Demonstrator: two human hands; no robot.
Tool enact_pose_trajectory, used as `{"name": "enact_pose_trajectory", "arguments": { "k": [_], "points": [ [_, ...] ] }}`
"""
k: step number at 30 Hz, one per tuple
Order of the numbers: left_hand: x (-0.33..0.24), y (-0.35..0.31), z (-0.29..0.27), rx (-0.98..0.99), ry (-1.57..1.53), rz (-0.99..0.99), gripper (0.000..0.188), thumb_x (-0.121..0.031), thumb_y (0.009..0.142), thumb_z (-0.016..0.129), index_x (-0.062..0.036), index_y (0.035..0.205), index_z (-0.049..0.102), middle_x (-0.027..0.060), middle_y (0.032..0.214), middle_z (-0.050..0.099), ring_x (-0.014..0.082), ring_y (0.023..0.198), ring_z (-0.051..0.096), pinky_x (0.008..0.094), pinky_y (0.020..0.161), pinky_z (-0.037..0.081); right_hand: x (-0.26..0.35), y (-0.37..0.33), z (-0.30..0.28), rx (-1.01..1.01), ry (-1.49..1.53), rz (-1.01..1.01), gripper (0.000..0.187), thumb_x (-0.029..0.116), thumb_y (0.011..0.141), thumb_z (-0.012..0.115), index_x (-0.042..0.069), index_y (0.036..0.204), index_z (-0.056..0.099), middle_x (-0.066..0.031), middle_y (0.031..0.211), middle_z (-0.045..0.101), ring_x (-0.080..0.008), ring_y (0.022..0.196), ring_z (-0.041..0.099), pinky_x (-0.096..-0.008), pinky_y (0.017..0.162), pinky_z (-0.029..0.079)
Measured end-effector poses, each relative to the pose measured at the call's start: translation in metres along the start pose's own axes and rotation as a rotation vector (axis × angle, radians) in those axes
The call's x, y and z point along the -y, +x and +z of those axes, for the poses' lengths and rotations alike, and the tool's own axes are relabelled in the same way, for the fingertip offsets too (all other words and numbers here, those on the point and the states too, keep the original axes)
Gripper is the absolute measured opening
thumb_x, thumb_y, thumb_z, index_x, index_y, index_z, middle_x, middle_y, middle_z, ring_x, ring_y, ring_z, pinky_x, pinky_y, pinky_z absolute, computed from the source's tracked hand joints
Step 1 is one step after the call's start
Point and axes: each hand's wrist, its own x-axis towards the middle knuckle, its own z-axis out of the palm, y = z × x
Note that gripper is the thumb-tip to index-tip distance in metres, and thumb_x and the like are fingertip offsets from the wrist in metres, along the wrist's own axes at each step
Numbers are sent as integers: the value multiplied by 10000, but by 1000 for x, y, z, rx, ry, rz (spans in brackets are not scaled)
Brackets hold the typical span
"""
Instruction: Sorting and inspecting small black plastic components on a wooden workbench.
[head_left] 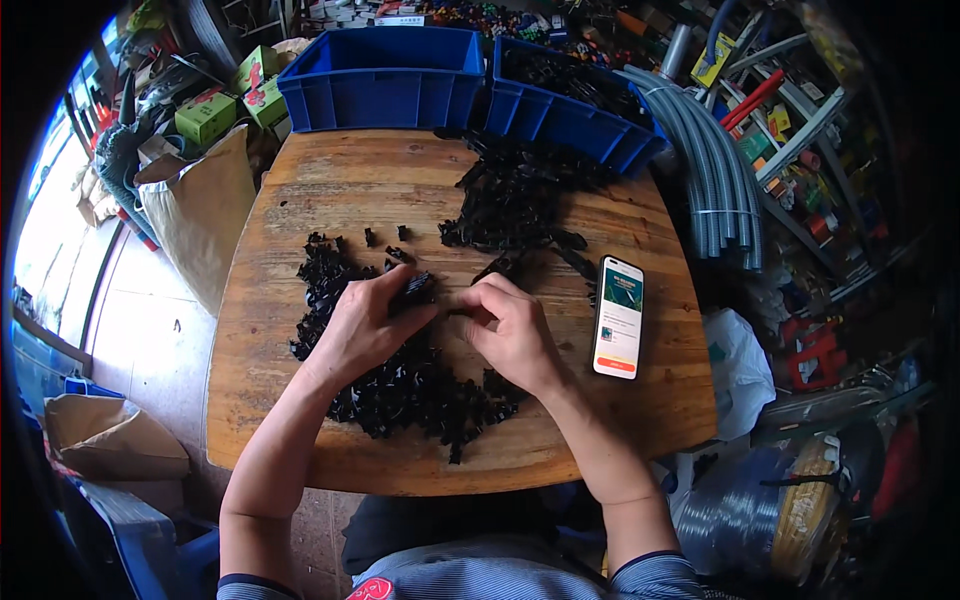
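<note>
My left hand is closed on a small black plastic part with a ribbed look, held over the middle of the table. Close beside it, my right hand has thumb and forefinger pinched together; whatever sits between those fingertips is too small to make out. Under and around my left hand spreads a pile of small glossy black plastic pieces. Farther back lies a heap of longer black plastic pieces, reaching up to the bins. Two single black pieces lie apart, one of them a small block.
A wooden table carries everything. At its far edge stand a blue bin and another blue bin with black parts inside. A lit phone lies at right. Grey coiled hoses hang beyond; a paper sack stands left.
</note>
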Motion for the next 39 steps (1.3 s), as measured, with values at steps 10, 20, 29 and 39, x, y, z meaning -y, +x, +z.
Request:
{"name": "enact_pose_trajectory", "arguments": {
  "k": [10, 20, 29, 39],
  "points": [
    [-17, -3, -3, 140, -406, -137, 184, -163, 754, 645, 8, 812, 614, 48, 690, 632, 84, 661, 561, 240, 650, 441, 7, -3, 1, -3, 345, -72, 166, 58, 764, 678, 13, 911, 617, -46, 840, 568, -108, 694, 552, -231, 600, 460],
    [-5, -5, 6, -22, 75, 57, 264, -230, 725, 709, 5, 749, 593, 74, 589, 597, 130, 541, 576, 275, 504, 436, -1, -6, 1, -46, 207, 82, 202, 113, 821, 633, -37, 954, 614, -56, 785, 583, -94, 659, 517, -226, 566, 423],
    [-3, -7, 9, -119, 380, 298, 295, -293, 703, 710, -38, 660, 568, 128, 474, 493, 321, 461, 510, 349, 432, 405, 12, -5, -2, -123, 70, -33, 187, 74, 805, 641, -59, 930, 599, -75, 755, 552, -123, 630, 520, -226, 553, 416],
    [0, -6, 10, -128, 620, 388, 264, -252, 676, 708, -73, 625, 520, 108, 480, 493, 311, 466, 528, 361, 434, 416, 12, -1, -16, 46, -27, -62, 188, 13, 786, 629, -61, 957, 598, -93, 767, 563, -145, 647, 537, -221, 575, 421]
  ]
}}
